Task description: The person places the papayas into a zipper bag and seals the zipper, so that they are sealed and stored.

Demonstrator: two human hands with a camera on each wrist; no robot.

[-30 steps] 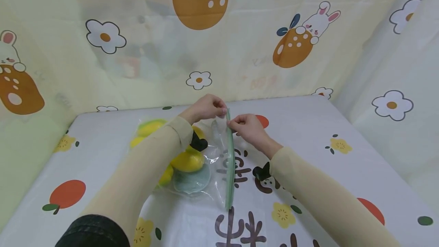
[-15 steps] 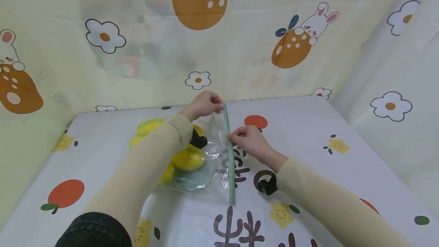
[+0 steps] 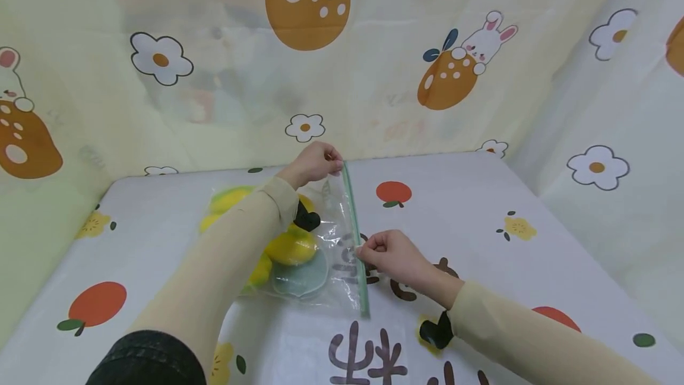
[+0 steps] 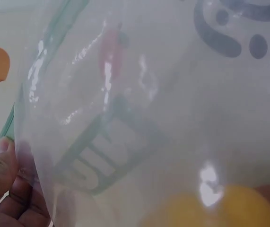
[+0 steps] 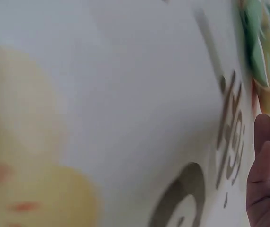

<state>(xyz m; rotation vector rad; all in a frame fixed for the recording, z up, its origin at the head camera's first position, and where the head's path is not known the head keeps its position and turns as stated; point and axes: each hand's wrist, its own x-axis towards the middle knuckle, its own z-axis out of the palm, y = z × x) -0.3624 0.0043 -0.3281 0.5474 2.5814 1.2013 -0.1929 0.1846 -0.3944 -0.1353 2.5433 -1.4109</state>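
Note:
A clear zip bag (image 3: 336, 212) lies flat on the table, with a green zip strip (image 3: 364, 296) along its right edge. Inside are several yellow, lemon-like fruits (image 3: 291, 247), some greenish, and a pale green round dish-like thing (image 3: 300, 277). At the strip's far end, my left hand (image 3: 315, 162) pinches the bag's corner; the left wrist view shows thumb and fingers at the green edge (image 4: 8, 124). My right hand (image 3: 394, 257) pinches the strip around its middle, thumb and fingertips on it. My left forearm covers part of the fruits.
A white printed cloth (image 3: 176, 242) with fruit and flower patterns covers the table. Behind it hangs a cream curtain (image 3: 224, 106) with rabbit prints, and another curtain (image 3: 604, 106) closes the right side. Black bands hang at both sleeves.
My right hand has slid along the green strip from near its far end toward me, to about its middle. My left hand stays at the far corner, shifting slightly away and left.

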